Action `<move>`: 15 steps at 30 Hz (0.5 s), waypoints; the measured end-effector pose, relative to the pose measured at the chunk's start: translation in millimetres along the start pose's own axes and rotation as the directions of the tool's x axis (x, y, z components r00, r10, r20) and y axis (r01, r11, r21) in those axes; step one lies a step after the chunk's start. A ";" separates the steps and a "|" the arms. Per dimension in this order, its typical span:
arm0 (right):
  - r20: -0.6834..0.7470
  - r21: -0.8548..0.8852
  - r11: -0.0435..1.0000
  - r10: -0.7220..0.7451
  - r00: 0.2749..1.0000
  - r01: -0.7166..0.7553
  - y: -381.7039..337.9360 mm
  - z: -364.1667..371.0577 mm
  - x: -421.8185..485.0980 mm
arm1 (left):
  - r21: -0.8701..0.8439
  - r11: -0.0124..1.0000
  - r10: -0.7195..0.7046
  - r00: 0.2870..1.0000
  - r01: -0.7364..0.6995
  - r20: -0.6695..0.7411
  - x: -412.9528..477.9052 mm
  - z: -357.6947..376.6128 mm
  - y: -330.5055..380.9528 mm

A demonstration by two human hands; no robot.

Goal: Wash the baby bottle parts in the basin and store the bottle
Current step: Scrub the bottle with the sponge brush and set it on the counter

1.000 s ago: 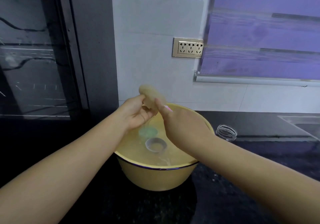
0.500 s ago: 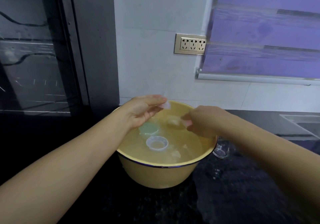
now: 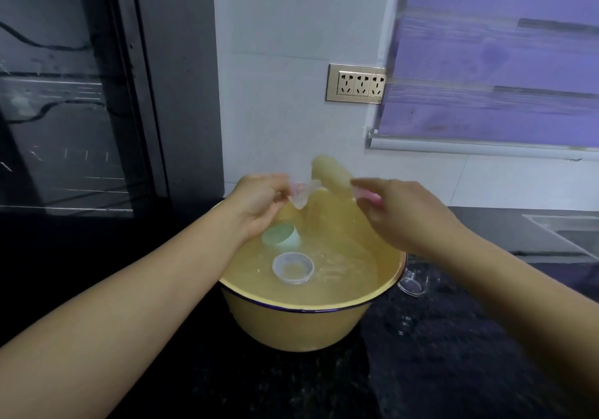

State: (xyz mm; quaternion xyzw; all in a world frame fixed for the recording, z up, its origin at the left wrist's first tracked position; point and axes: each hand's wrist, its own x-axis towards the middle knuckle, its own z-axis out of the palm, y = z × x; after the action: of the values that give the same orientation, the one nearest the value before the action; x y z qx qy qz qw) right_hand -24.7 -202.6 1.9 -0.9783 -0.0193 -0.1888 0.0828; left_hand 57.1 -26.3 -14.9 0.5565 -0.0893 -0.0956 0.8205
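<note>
Above the yellow basin [image 3: 291, 328] of water, my left hand [image 3: 259, 204] pinches a clear silicone nipple [image 3: 302, 196] by its rim. My right hand [image 3: 402, 214] grips the pink handle of a bottle brush [image 3: 332, 174]. Its pale sponge head points up and left, right beside the nipple. A green collar ring [image 3: 280, 234] and a clear round cap [image 3: 293, 268] sit in the water below my hands. The clear bottle [image 3: 411, 282] lies on the counter just right of the basin, partly hidden by my right forearm.
The basin stands on a dark speckled counter [image 3: 437, 353]. A dark glass cabinet door [image 3: 64, 110] fills the left side. A gold wall socket [image 3: 356, 84] and a purple blind [image 3: 502, 62] are behind. A sink edge [image 3: 567, 230] shows at far right.
My hands drew apart over the water half a second ago. Now both have risen again and the brush's sponge head is back beside the nipple.
</note>
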 end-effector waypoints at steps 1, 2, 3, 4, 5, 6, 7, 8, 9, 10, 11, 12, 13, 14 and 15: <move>-0.052 0.054 0.998 -0.009 0.999 0.012 -1.5 -1.9 -2.8 | 0.041 0.999 0.013 1.000 -0.012 -0.018 0.2 -0.3 -0.7; -0.092 0.100 0.994 -0.028 0.995 0.038 -4.0 -3.4 -6.1 | 0.072 0.997 0.025 0.999 -0.022 -0.039 1.0 -1.1 -1.4; -0.119 0.123 0.990 -0.058 0.991 0.072 -7.5 -4.5 -9.8 | 0.081 0.996 0.033 0.998 -0.029 -0.058 1.3 -1.2 -1.7; -0.126 0.121 0.987 -0.092 0.988 0.108 -11.8 -5.0 -13.5 | 0.066 0.997 0.036 0.996 -0.031 -0.079 1.1 -0.5 -1.6; -0.112 0.101 0.986 -0.125 0.986 0.136 -16.7 -3.9 -17.1 | 0.036 0.999 0.036 0.995 -0.033 -0.095 0.7 0.3 -1.1; -0.080 0.075 0.985 -0.149 0.986 0.155 -22.2 -1.2 -19.5 | 0.009 0.999 0.034 0.993 -0.033 -0.110 0.3 0.8 -0.6; -0.037 0.043 0.985 -0.165 0.986 0.167 -27.5 3.6 -21.0 | -0.013 0.999 0.032 0.992 -0.033 -0.123 0.2 1.1 -0.5; 0.006 0.002 0.985 -0.174 0.985 0.174 -31.9 9.6 -20.9 | -0.027 0.999 0.027 0.991 -0.031 -0.129 0.0 1.2 -0.3; 0.040 -0.045 0.983 -0.178 0.983 0.180 -35.2 16.2 -18.6 | -0.043 0.999 0.025 0.991 -0.031 -0.132 -0.3 1.1 -0.4; 0.056 -0.088 0.980 -0.175 0.983 0.179 -37.4 21.7 -15.1 | -0.058 0.998 0.021 0.991 -0.029 -0.131 -1.3 1.3 -0.2; 0.059 -0.123 0.977 -0.166 0.984 0.172 -38.9 25.8 -11.0 | -0.071 0.997 0.015 0.992 -0.024 -0.128 -1.7 1.5 -0.2; 0.054 -0.154 0.974 -0.157 0.986 0.164 -40.8 27.8 -7.4 | -0.074 0.997 0.011 0.992 -0.020 -0.122 -2.1 1.8 0.2; 0.049 -0.186 0.970 -0.152 0.987 0.158 -43.2 28.1 -4.9 | -0.070 0.997 0.011 0.994 -0.019 -0.113 -2.7 2.0 0.3; 0.048 -0.216 0.964 -0.149 0.988 0.156 -46.7 26.9 -3.2 | -0.061 0.998 0.013 0.995 -0.020 -0.101 -3.0 2.3 0.3; 0.048 -0.242 0.958 -0.150 0.987 0.157 -50.2 25.9 -1.8 | -0.045 0.999 0.017 0.996 -0.021 -0.084 -2.9 2.6 0.1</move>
State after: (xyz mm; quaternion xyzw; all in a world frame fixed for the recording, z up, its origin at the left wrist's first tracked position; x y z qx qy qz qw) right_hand -20.4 -148.8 -14.7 -0.9793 -0.0731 -0.1812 -0.0536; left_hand 53.6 -27.9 -13.9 0.5403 -0.0579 -0.0664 0.8368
